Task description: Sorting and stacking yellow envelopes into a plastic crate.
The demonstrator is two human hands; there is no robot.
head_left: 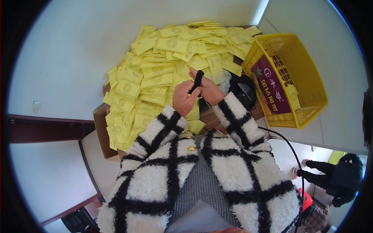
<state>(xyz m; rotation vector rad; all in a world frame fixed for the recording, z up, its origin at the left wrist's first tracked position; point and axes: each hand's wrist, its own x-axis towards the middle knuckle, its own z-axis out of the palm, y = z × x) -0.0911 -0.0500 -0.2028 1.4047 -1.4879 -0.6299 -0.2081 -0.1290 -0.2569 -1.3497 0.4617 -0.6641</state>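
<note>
My left hand point(183, 98) is closed, its thumb and fingers gripping a short black strap-like piece point(197, 82). This piece lies slantwise across my right hand point(210, 90), near the base of the fingers; whether it wraps round the hand I cannot tell. The right hand's fingers stretch out toward the left, partly hidden behind the strap and the left hand. Both hands are together above a big heap of flat yellow packets point(155, 73) with printed fronts.
A yellow plastic crate point(311, 77) with a purple panel stands at the right, a yellow packet inside. Beside it sits a black device point(245, 92). A cardboard box point(101, 132) borders the heap at the left. A black cable point(289, 143) hangs at the right; a person in dark clothes point(338, 174) is beyond.
</note>
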